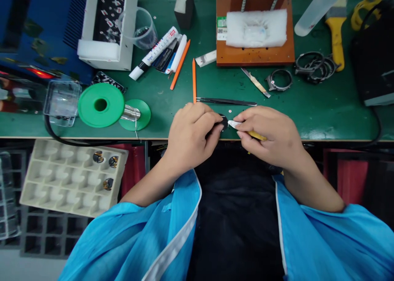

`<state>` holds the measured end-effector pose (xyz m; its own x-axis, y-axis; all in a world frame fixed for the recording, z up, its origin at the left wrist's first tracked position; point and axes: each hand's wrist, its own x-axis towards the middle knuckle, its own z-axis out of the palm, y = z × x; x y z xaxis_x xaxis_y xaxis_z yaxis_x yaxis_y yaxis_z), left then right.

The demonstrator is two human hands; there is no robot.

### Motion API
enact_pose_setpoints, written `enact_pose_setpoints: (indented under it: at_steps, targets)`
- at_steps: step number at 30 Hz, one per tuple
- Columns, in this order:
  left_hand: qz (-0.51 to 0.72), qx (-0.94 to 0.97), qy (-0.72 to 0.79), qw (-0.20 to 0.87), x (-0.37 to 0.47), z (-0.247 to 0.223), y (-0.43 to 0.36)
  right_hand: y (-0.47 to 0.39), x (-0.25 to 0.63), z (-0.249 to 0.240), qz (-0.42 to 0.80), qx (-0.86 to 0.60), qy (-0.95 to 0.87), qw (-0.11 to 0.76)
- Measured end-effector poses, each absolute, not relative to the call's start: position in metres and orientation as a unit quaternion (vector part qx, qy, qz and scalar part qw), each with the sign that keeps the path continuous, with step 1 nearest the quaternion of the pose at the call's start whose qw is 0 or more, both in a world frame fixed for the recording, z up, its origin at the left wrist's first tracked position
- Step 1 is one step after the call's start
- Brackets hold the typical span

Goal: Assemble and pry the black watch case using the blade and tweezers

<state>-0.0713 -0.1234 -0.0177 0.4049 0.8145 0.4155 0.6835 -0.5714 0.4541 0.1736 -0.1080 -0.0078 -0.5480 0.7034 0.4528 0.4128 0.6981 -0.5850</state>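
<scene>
Near the front edge of the green bench, my left hand (197, 131) pinches a small round black part (225, 122) between thumb and fingers. The fingers cover much of that part. My right hand (269, 133) is closed on a thin yellow-handled tool (257, 135) with a white, wrapped-looking end (234, 124). The white end meets or nearly meets the black part's right side; I cannot tell whether they touch. Just beyond my hands lie black tweezers (226, 102) and an orange stick (194, 80). A small white dot-like piece (230, 111) rests close by.
Solder wire on a green spool (101, 105) stands left. A cream compartment tray (74, 178) with several small parts sits below the bench edge. Behind are a marker (156, 49), a clear cup (143, 28) and a brown fixture (255, 57). Watch-like metal cases (279, 80) and a brush (336, 35) lie right.
</scene>
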Motion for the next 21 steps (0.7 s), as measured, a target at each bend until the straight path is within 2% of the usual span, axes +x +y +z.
enact_pose_setpoints:
  at_steps: [21]
  targets:
    - [0.308, 0.841, 0.435, 0.098, -0.0706, -0.0175, -0.122, -0.1049, 0.1697, -0.0136, 0.172, -0.331, -0.865, 0.335]
